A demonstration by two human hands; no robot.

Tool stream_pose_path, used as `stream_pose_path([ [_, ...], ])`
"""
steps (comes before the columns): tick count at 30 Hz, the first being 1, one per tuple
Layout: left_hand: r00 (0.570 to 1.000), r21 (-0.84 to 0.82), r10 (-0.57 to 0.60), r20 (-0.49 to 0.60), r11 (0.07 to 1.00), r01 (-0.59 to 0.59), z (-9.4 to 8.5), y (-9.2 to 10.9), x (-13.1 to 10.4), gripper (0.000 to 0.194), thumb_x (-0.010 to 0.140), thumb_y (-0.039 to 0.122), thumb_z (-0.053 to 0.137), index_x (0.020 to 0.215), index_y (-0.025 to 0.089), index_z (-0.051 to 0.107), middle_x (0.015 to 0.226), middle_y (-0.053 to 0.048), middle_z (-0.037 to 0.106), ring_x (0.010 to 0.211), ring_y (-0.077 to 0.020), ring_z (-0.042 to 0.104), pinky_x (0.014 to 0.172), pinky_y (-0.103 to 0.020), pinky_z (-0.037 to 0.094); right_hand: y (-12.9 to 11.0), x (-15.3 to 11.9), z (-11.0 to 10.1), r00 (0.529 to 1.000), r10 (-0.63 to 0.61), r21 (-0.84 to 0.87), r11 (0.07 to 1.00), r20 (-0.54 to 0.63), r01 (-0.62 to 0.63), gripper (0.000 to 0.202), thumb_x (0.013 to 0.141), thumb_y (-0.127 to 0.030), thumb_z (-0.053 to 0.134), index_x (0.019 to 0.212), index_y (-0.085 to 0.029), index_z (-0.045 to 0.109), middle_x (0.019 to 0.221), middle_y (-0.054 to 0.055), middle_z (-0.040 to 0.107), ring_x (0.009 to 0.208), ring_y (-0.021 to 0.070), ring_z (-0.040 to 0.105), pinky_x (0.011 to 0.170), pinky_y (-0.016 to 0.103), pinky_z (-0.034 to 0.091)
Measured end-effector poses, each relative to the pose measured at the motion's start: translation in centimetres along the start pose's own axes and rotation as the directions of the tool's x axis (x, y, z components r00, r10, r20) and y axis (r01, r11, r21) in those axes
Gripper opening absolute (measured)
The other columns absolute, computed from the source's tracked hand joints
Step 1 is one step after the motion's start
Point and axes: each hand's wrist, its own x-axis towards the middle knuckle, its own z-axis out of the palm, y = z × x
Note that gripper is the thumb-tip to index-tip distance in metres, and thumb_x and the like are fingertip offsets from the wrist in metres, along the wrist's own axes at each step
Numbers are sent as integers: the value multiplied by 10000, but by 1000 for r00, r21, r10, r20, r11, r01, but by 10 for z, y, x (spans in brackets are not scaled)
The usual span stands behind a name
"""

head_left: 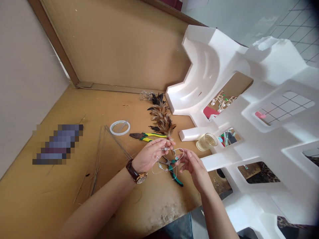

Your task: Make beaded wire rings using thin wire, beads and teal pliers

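Note:
A thin loop of beaded wire (160, 166) with several clear and pale blue beads hangs between my two hands above the table. My left hand (152, 154), with a watch at the wrist, is closed with thumb and fingers pinching the loop's upper side. On the other side, my right hand (193, 164) pinches the wire close to a blue bead (176, 158). Below the loop lie green-handled pliers (175, 174), partly hidden by it. Just beyond my left hand are yellow-and-green pliers (149, 135) and a bunch of brown and black feathers (161, 116).
A white tape roll (120, 132) and thin wires or sticks (97, 166) lie on the brown table (124, 205). A glass with yellowish liquid (206, 142) stands beside a large white foam piece (229, 132) at right. A pixelated dark object (59, 142) is at left.

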Motion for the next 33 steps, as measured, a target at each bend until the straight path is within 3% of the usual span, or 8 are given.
stream_pose_path([
  [3, 1000, -36, -26, 7, 999, 26, -2, 2, 1, 152, 830, 213, 545, 781, 114, 649, 955, -78, 623, 829, -126, 547, 714, -229, 408, 11, -1, -11, 998, -55, -513, 857, -3, 46, 321, 852, -421, 431, 1049, -199, 554, 908, 81, 627, 835, 215, 585, 688, 351, 466],
  [6, 999, -81, -38, 19, 996, 40, -2, 3, 1, 149, 829, 208, 542, 775, 115, 645, 933, -73, 615, 810, -120, 539, 704, -226, 405, 31, -3, -13, 989, -64, -906, 396, 135, 149, 398, 772, -369, 541, 1122, -181, 548, 1106, 130, 581, 1038, 272, 500, 878, 423, 379],
  [9, 998, -119, -43, 36, 992, 47, -2, 4, 0, 150, 825, 203, 541, 763, 110, 641, 920, -79, 607, 791, -117, 531, 680, -220, 402, 47, -5, -9, 970, 2, -968, 64, 243, 242, 660, 684, -391, 606, 1276, -159, 428, 1324, 161, 426, 1207, 326, 341, 958, 463, 285],
  [14, 998, -129, -52, 35, 990, 56, -2, 8, -1, 152, 824, 205, 538, 755, 112, 637, 934, -83, 611, 798, -122, 535, 693, -229, 404, 53, -3, -3, 973, 57, -967, -115, 224, 229, 782, 650, -412, 592, 1337, -141, 335, 1344, 198, 378, 1184, 374, 324, 905, 480, 278],
  [19, 997, -130, -51, 53, 990, 57, -3, 11, -2, 159, 833, 204, 523, 766, 112, 633, 933, -77, 612, 792, -120, 534, 705, -237, 401, 53, 1, 3, 984, 66, -965, -192, 167, 177, 498, 682, -239, 538, 1158, -102, 488, 984, 186, 561, 888, 310, 503, 728, 395, 346],
  [24, 995, -82, -51, 91, 995, 59, -1, 12, -4, 183, 848, 200, 498, 757, 107, 626, 926, -90, 618, 800, -126, 531, 694, -237, 392, 53, 5, 0, 987, 55, -979, -130, 150, 156, 169, 773, -218, 446, 900, -150, 535, 858, 122, 578, 787, 243, 540, 621, 307, 347],
  [30, 994, 107, -36, 102, 994, 25, -1, 28, -9, 171, 839, 192, 508, 760, 111, 637, 906, -92, 620, 783, -129, 518, 659, -228, 374, 23, 2, -42, 990, 61, -964, 243, 126, 108, 228, 725, -208, 469, 951, -179, 472, 820, 46, 580, 718, 177, 552, 638, 268, 381],
  [33, 993, 192, -39, 109, 981, 18, -5, 34, -8, 190, 841, 211, 506, 741, 116, 636, 914, -95, 616, 810, -139, 509, 650, -226, 366, -5, -6, -61, 989, -73, -934, 326, 132, 148, 313, 755, -220, 457, 1066, -191, 440, 862, 45, 587, 727, 180, 559, 659, 284, 416],
])
